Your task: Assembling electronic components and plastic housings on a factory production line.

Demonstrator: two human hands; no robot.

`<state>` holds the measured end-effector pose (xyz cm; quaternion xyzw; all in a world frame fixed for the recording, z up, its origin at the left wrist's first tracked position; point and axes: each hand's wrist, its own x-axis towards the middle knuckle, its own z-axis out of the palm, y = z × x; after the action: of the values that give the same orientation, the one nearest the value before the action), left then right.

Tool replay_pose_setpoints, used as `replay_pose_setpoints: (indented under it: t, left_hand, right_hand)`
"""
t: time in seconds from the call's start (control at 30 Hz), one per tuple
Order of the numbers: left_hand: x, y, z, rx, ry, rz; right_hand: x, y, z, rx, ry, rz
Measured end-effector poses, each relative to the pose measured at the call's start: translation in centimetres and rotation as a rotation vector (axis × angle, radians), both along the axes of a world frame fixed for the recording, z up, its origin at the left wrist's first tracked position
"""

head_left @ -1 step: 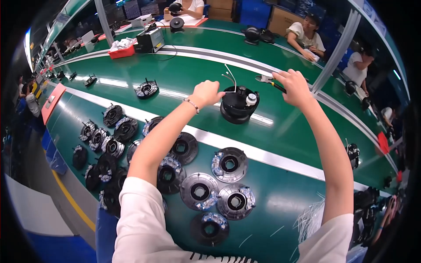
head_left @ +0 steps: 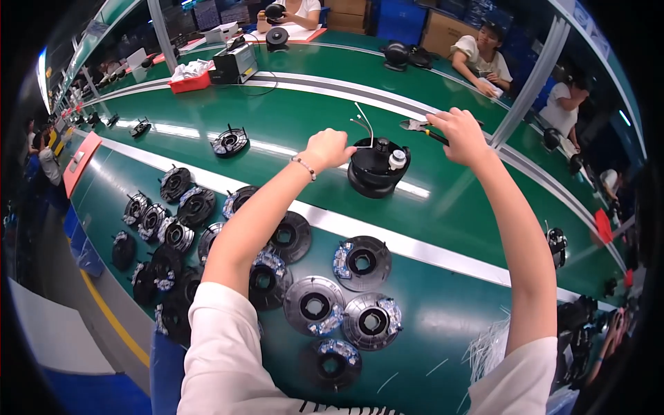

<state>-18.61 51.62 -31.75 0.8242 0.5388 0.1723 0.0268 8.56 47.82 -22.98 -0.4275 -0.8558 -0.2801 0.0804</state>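
Observation:
On the far green bench stands a round black housing (head_left: pixel 374 181) with a white cylindrical part (head_left: pixel 397 160) on top. Thin white strands (head_left: pixel 366 123) rise from its middle. My left hand (head_left: pixel 328 149) is closed at the housing's left rim, pinching what looks like a thin white strand; its fingertips are partly hidden. To the right of the housing, and apart from it, my right hand (head_left: pixel 459 137) grips cutting pliers (head_left: pixel 436 134) with yellow and black handles. Their metal jaws point left, above the bench.
Several black discs with blue circuit boards (head_left: pixel 362 263) lie on the near bench at left and centre. White strand clippings (head_left: pixel 490 349) pile up beside my right arm. A ring-shaped black part (head_left: pixel 229 142), a red tray (head_left: pixel 190 83) and a grey box-shaped device (head_left: pixel 235 63) stand beyond. Co-workers sit across.
My right hand and the pliers have shifted very slightly left, toward the housing. My left hand stays at the rim.

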Motion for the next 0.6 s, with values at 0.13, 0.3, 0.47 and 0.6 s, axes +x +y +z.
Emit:
replay_pose_setpoints:
  t: [0.13, 0.3, 0.47, 0.6]
  left_hand:
    - [0.8, 1.5, -0.6, 0.07, -0.042, -0.176]
    - [2.6, 4.3, 0.4, 0.246, -0.166, -0.361]
    - [3.9, 5.0, 1.2, 0.265, -0.109, -0.385]
    - [2.8, 4.8, 0.8, 0.14, -0.003, -0.258]
  right_hand:
    - [-1.7, 2.7, -1.1, -0.14, -0.129, 0.042]
    - [-2.2, 4.2, -2.0, -0.228, -0.212, 0.057]
    - [-2.8, 5.0, -2.1, -0.305, -0.323, 0.024]
    - [-4.9, 5.0, -2.4, -0.325, -0.258, 0.117]
